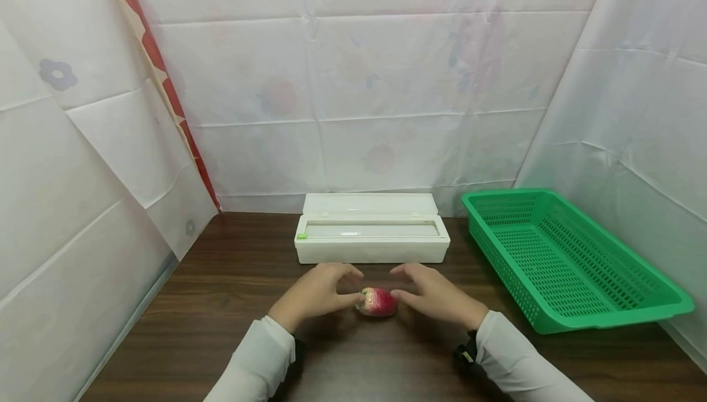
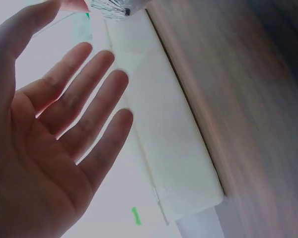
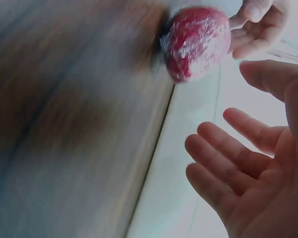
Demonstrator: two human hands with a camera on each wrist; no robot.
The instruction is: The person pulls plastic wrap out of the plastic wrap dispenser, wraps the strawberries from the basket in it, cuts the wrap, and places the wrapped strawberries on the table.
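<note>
A red and yellowish apple [image 1: 378, 302], covered in shiny, wrinkled clear film, sits on the dark wooden table between my two hands. My left hand [image 1: 316, 293] is at its left side with fingers spread and the thumb close to it. On the other side, my right hand [image 1: 442, 294] has loosely bent fingers and its thumb near the fruit. The right wrist view shows the wrapped apple [image 3: 197, 43] apart from the right palm, and neither hand grips it. Just behind them stands a white cling film dispenser [image 1: 372, 251], its lid [image 1: 370, 204] raised.
A green perforated basket [image 1: 602, 321] stands on the right of the table [image 1: 221, 328]. White patterned sheeting [image 1: 353, 83] hangs behind and at both sides. A small green slider [image 1: 302, 236] is at the dispenser's left end.
</note>
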